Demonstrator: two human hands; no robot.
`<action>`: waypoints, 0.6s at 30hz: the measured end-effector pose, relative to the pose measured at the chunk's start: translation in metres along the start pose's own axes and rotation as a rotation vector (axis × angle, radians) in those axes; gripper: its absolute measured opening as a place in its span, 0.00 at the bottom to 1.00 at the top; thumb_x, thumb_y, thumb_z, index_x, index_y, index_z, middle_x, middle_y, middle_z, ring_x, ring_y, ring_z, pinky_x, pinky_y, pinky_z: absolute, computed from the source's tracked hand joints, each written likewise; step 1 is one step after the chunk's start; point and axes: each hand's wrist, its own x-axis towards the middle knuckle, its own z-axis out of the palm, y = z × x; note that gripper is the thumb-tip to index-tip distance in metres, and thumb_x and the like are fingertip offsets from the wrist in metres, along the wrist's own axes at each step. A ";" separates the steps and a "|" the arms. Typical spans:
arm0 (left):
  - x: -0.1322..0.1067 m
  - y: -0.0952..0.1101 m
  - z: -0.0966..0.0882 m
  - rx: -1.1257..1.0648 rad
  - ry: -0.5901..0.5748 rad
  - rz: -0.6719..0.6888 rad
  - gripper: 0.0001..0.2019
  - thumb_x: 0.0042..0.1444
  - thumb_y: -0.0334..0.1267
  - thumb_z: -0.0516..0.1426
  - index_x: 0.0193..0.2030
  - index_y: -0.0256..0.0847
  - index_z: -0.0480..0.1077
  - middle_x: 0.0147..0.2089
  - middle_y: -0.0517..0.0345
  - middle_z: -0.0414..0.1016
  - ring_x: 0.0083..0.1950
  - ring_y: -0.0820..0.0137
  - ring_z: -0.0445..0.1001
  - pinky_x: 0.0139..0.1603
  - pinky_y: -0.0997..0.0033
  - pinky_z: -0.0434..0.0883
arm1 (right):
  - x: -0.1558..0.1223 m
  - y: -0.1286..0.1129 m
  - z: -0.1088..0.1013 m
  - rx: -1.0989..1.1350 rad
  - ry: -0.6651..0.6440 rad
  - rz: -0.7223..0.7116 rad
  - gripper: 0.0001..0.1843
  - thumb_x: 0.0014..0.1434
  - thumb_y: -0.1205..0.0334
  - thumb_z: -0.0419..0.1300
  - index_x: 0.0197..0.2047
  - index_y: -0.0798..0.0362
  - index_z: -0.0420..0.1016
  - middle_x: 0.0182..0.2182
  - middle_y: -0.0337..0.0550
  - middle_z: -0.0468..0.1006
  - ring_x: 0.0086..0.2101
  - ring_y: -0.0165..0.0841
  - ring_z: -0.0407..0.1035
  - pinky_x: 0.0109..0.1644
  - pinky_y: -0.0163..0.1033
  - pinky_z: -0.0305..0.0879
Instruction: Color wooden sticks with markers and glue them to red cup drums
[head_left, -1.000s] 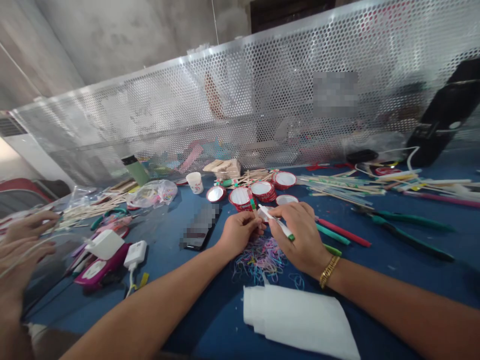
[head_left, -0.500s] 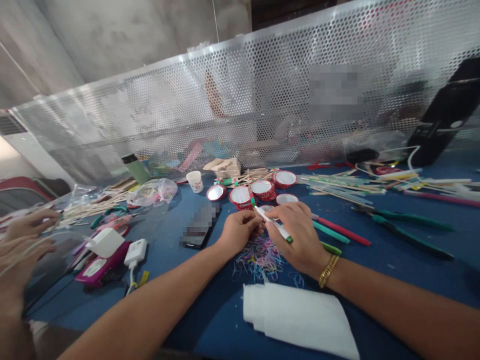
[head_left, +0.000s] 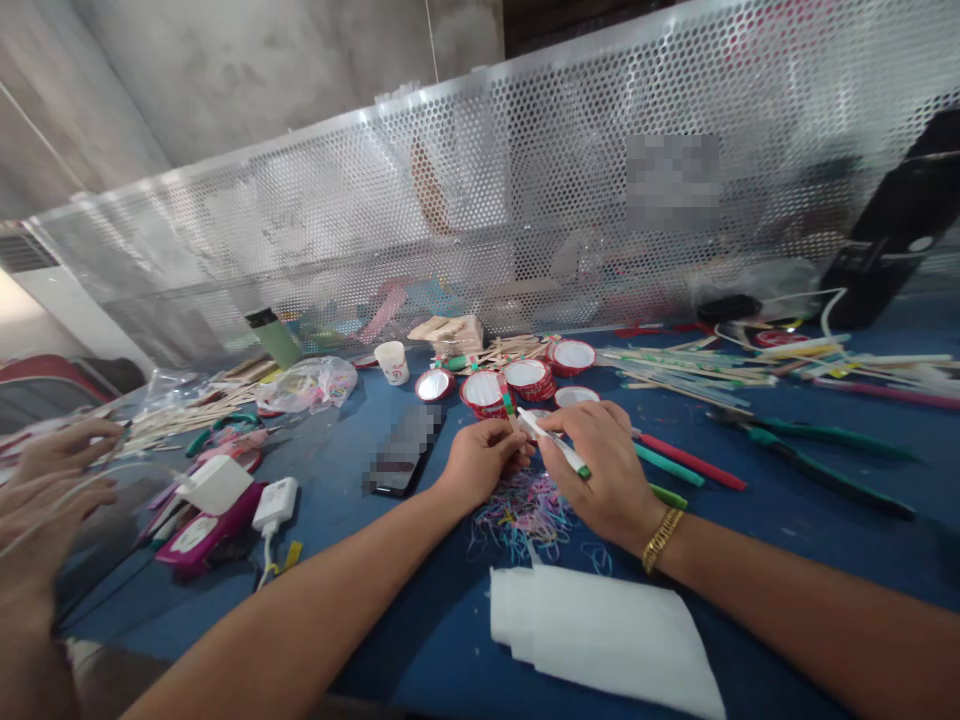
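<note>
My left hand [head_left: 480, 460] and my right hand [head_left: 600, 470] meet over a heap of thin coloured rubber bands [head_left: 521, 510] on the blue table [head_left: 750, 540]. A white stick with a green end [head_left: 559, 448] lies across my right hand's fingers, which are closed round it. My left hand pinches at the stick's far tip beside a small red and green piece [head_left: 508, 404]. What the left fingers grip is too small to name.
Red-rimmed round cups [head_left: 525, 378] stand just beyond the hands. Green-handled pliers [head_left: 817, 455], red and green sticks [head_left: 686, 462], a phone [head_left: 401, 452], chargers [head_left: 225, 490] and folded white cloth [head_left: 600, 635] lie around. Another person's hands [head_left: 45, 490] work at the left. A perforated metal screen [head_left: 525, 200] closes the back.
The stick and both hands shifted slightly over the rubber bands; the grip stays the same.
</note>
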 end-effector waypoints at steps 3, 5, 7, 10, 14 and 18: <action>0.000 0.000 0.000 0.000 0.002 0.000 0.14 0.49 0.48 0.64 0.26 0.38 0.72 0.22 0.60 0.73 0.21 0.75 0.66 0.24 0.75 0.61 | 0.000 0.000 0.000 -0.002 0.001 -0.006 0.06 0.65 0.61 0.53 0.41 0.50 0.71 0.36 0.42 0.79 0.40 0.38 0.68 0.49 0.48 0.56; 0.000 0.000 0.000 0.006 0.003 0.011 0.14 0.49 0.48 0.64 0.26 0.38 0.72 0.22 0.60 0.73 0.22 0.75 0.66 0.25 0.75 0.62 | 0.000 -0.001 -0.001 0.019 -0.018 -0.028 0.06 0.65 0.61 0.53 0.41 0.50 0.70 0.36 0.42 0.78 0.40 0.38 0.68 0.49 0.48 0.56; 0.000 0.000 0.000 0.017 0.001 0.023 0.14 0.49 0.47 0.65 0.26 0.38 0.72 0.22 0.61 0.72 0.22 0.75 0.67 0.25 0.75 0.62 | 0.000 -0.002 -0.001 0.027 -0.029 -0.037 0.06 0.65 0.62 0.53 0.41 0.50 0.70 0.37 0.42 0.79 0.41 0.38 0.69 0.50 0.48 0.56; 0.000 0.000 0.000 0.003 -0.003 0.022 0.13 0.50 0.46 0.64 0.26 0.38 0.72 0.22 0.61 0.73 0.22 0.75 0.66 0.24 0.76 0.61 | 0.000 -0.001 0.000 -0.003 -0.010 -0.010 0.05 0.65 0.61 0.53 0.41 0.50 0.70 0.38 0.42 0.79 0.41 0.39 0.69 0.50 0.49 0.56; 0.001 -0.001 0.000 -0.001 0.011 0.009 0.13 0.50 0.46 0.64 0.26 0.38 0.72 0.22 0.61 0.72 0.21 0.75 0.66 0.24 0.75 0.61 | 0.000 0.000 -0.001 -0.004 0.000 -0.019 0.05 0.65 0.61 0.53 0.42 0.50 0.70 0.37 0.43 0.79 0.41 0.39 0.69 0.50 0.49 0.56; 0.000 0.001 0.000 0.015 0.006 0.016 0.13 0.49 0.46 0.64 0.25 0.38 0.71 0.21 0.61 0.71 0.21 0.75 0.66 0.25 0.75 0.61 | 0.000 -0.001 0.000 0.031 -0.037 -0.046 0.06 0.66 0.61 0.53 0.42 0.50 0.70 0.38 0.42 0.79 0.42 0.38 0.69 0.51 0.48 0.56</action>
